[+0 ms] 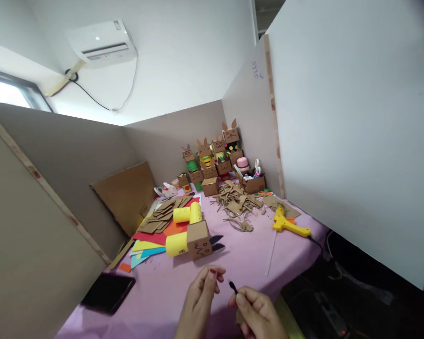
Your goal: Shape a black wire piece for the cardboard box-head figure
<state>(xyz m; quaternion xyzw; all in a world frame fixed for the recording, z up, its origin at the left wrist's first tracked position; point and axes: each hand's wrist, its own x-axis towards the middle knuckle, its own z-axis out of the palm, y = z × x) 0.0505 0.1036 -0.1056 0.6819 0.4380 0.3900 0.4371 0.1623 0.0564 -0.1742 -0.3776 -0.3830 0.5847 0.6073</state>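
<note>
My left hand (201, 294) hovers low over the pink table cover (240, 256), fingers curled together with thumb meeting fingertips; whatever it pinches is too small to make out. My right hand (256, 313) sits just to its right, pinching a small dark piece (232, 286) that sticks up from the fingertips. A cardboard box figure (199, 240) with a drawn face, yellow paper tubes and dark ears lies on its side just beyond both hands.
A yellow glue gun (289, 226) lies to the right, a white stick (271, 254) beside it. Cardboard scraps (236, 202), coloured paper sheets (148, 245) and cut cardboard pieces (164, 214) fill the middle. Finished box figures (215, 157) stand at the back. A black phone (108, 292) lies front left.
</note>
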